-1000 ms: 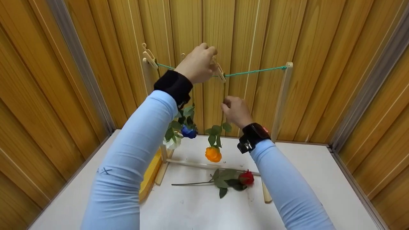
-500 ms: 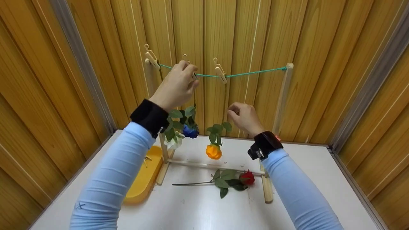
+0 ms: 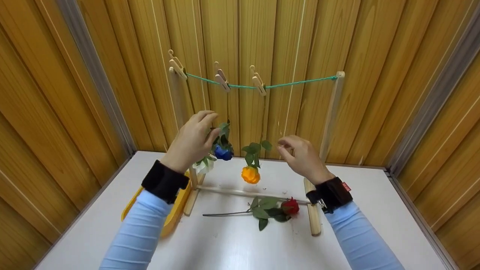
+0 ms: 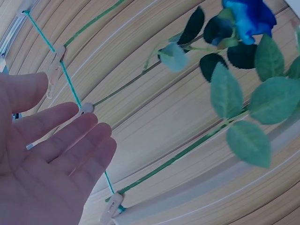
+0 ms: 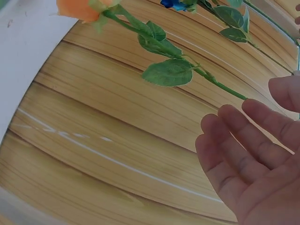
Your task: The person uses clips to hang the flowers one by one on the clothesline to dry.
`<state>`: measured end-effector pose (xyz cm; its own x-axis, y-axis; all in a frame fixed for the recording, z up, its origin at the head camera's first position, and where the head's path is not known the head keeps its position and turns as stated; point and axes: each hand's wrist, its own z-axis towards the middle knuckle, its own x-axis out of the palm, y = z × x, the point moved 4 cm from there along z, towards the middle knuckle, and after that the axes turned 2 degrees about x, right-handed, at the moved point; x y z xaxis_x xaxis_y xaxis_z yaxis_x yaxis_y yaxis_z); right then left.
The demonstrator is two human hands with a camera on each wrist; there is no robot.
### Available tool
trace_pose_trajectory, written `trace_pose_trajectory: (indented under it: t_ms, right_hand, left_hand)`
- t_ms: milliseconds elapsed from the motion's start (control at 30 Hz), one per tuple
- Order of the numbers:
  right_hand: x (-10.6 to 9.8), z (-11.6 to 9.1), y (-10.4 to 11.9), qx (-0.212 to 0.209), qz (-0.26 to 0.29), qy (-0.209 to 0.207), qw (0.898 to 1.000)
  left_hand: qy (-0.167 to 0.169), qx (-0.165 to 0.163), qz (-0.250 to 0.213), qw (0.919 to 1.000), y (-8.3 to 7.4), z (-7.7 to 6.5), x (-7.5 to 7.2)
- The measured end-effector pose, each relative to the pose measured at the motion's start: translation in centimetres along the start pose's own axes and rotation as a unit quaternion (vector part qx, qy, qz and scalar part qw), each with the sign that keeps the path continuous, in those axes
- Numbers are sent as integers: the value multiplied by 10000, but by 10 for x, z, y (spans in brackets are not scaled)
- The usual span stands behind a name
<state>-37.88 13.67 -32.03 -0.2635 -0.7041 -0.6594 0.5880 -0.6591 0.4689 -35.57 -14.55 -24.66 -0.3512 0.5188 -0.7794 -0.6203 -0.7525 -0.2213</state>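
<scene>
Nothing is in my left hand (image 3: 195,140), whose fingers are loosely extended in front of the blue rose (image 3: 223,152) and white rose (image 3: 204,165). My right hand (image 3: 303,155), fingers relaxed and also holding nothing, is to the right of the orange rose (image 3: 250,174). These three roses hang head down from a green cord (image 3: 300,81). Clothespins clip their stems there: one at the left end (image 3: 177,68), a middle clothespin (image 3: 222,81) and a right clothespin (image 3: 258,84). A red rose (image 3: 290,206) lies on the table, its stem pointing left.
The cord is tied between a left wooden post (image 3: 176,93) and a right wooden post (image 3: 331,116), joined low by a crossbar (image 3: 240,193). A yellow tray (image 3: 179,210) stands left on the white table (image 3: 240,247), partly behind my left arm. Wood-patterned panels (image 3: 255,37) enclose the back and sides.
My left hand has left the right clothespin, moving left and down past the middle one. My right hand has drawn away from the orange rose's stem, down and to the right.
</scene>
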Motion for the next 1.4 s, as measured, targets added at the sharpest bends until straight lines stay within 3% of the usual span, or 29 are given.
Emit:
trace_pose_trajectory:
  t_ms: [367,567,733,1033,1300,1400]
  right_hand:
    - [12,-57,-7,-115,-284,-504,9983]
    - [24,-82,-14,-259,-367,-799,9958]
    - [41,-103,-19,-228,-478,-957,9940]
    - [68,-130,-29,280,-619,-910,9935]
    - [88,-147,-35,608,-634,-780,9931]
    - [93,-150,-36,685,-630,-684,9933]
  left_hand:
    - [-798,114,231,9965,-6,-55,41]
    - [-1114,225,349,9929,-6,-77,69]
    - [-1035,-115,342,9940,-5,-99,94]
    - [-947,-605,196,9935,-3,-132,135]
    - [-663,-748,174,9948,-1,-146,157]
    - [-679,-638,189,9955,-1,-149,162]
